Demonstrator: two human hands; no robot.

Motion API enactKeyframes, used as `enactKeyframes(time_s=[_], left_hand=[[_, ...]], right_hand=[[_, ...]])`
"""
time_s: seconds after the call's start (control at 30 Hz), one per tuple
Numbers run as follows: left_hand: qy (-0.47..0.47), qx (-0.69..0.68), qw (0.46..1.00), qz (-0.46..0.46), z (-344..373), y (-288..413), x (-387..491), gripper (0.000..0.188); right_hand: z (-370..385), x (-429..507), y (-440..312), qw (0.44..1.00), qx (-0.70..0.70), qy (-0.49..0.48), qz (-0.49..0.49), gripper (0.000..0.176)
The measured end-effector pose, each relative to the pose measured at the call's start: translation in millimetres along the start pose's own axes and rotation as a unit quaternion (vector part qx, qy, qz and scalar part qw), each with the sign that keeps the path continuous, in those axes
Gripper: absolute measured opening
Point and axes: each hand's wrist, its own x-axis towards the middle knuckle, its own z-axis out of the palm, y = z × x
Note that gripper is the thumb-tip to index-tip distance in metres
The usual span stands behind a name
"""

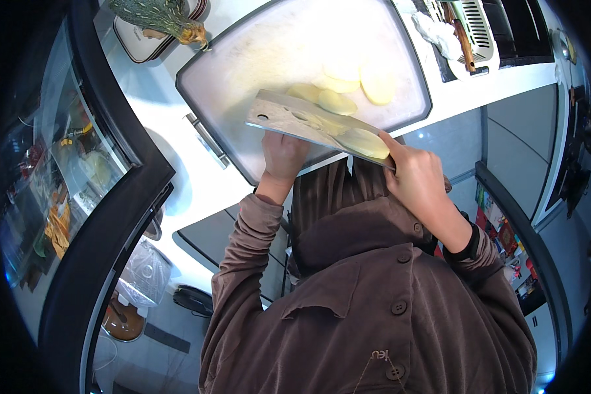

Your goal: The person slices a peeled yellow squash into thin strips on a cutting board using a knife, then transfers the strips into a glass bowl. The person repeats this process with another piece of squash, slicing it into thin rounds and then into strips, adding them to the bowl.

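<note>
My right hand (413,170) grips the handle end of a wide-bladed cleaver (288,118), held over the near edge of a white cutting board (216,93) with a dark rim. A pale yellow slice, looking like potato (367,143), lies against the blade's face close to my fingers. Partly behind the blade is my left hand (285,152); its fingertips are hidden, so what it holds cannot be told. Several more pale slices (378,87) lie on the board beyond the cleaver, some overlapping.
A green squash (152,17) rests on stacked trays (135,44) at the upper left. At the upper right stand a white slotted rack (477,29), a wooden-handled utensil (464,47) and a crumpled white cloth or paper (438,37). An open fridge door (113,212) stands at the left.
</note>
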Motion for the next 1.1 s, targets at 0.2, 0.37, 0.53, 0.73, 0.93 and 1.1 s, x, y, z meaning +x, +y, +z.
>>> enactKeyframes(time_s=[0.2,0.37,0.53,0.73,0.93,1.1], left_hand=[[-0.020,0.002,1.000,-0.004,-2.4,-0.4,-3.4,0.028],[0.008,-0.047,0.998,-0.039,-3.9,5.0,4.2,0.029],[0.013,-0.031,0.999,-0.032,-8.0,10.2,12.3,0.032],[0.013,-0.036,0.999,-0.034,-11.5,14.3,21.1,0.031],[0.010,-0.032,0.999,-0.037,-12.9,15.3,27.2,0.026],[0.016,-0.062,0.997,-0.033,-13.0,13.4,29.6,0.026]], right_hand=[[0.1,-7.9,4.2,1.000,-0.020,-0.013,0.010,0.046],[-2.3,-8.5,1.2,0.999,-0.017,-0.017,0.021,0.047],[-6.5,-2.5,-4.9,0.998,-0.020,-0.040,0.042,0.046],[1.1,12.7,-18.5,0.997,-0.014,-0.038,0.069,0.042],[11.0,33.6,-24.9,0.996,-0.020,-0.047,0.075,0.036],[29.1,65.0,-24.0,0.998,-0.001,-0.031,0.061,0.010]])
